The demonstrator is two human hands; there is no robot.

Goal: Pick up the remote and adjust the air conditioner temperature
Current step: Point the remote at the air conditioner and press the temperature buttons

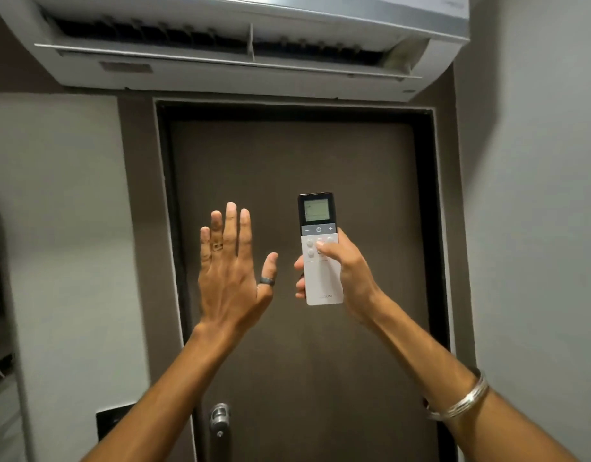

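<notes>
My left hand [232, 275] spread empty; right hand [346, 268] holds remote [321, 258], thumb on buttons: pickup done, I judge adjustment under way toward air conditioner [237, 45] above.

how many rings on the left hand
2 on the left hand: a dark band at the base of the thumb, and a ring with a square face on the ring finger. Others could sit hidden on the palm side.

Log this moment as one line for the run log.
right hand: holds remote, thumb on buttons | left hand: open, empty | air conditioner: flap open | phase: adjusting
</notes>
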